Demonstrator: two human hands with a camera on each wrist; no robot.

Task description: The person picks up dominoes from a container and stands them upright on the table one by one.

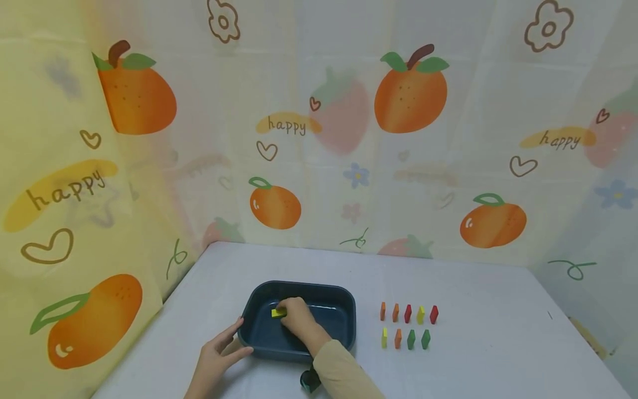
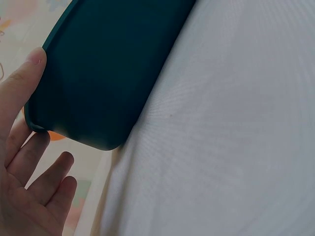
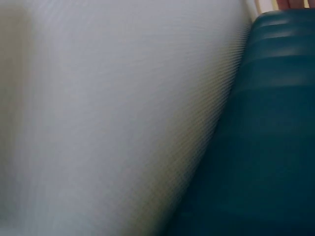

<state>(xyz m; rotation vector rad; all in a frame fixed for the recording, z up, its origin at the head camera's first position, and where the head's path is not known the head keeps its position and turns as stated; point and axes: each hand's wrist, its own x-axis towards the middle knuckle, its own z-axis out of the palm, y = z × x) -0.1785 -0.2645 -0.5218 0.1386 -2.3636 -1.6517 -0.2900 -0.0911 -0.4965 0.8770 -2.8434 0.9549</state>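
Note:
A dark blue-green rectangular dish (image 1: 264, 335) rests on the table, and my right hand (image 1: 297, 320) reaches over its near rim. Inside it, my right fingertips pinch a small yellow block (image 1: 276, 313); the hand covers part of the block. At the dish's left end, my left hand (image 1: 217, 354) touches the outside with spread, fairly straight fingers, the thumb near the front corner. The left wrist view shows the thumb (image 2: 35, 59) against the dish wall (image 2: 108, 73) and two fingers held off it. In the right wrist view only the dish's outer side (image 3: 275, 132) and a few fingers at the top show.
Right of the dish, several small coloured blocks stand upright in two rows. The far row includes a red block (image 1: 434, 315), the near row a green block (image 1: 426, 339). A black wrist camera (image 1: 310, 381) sits by the right sleeve. Printed curtains (image 1: 339, 221) border the white table.

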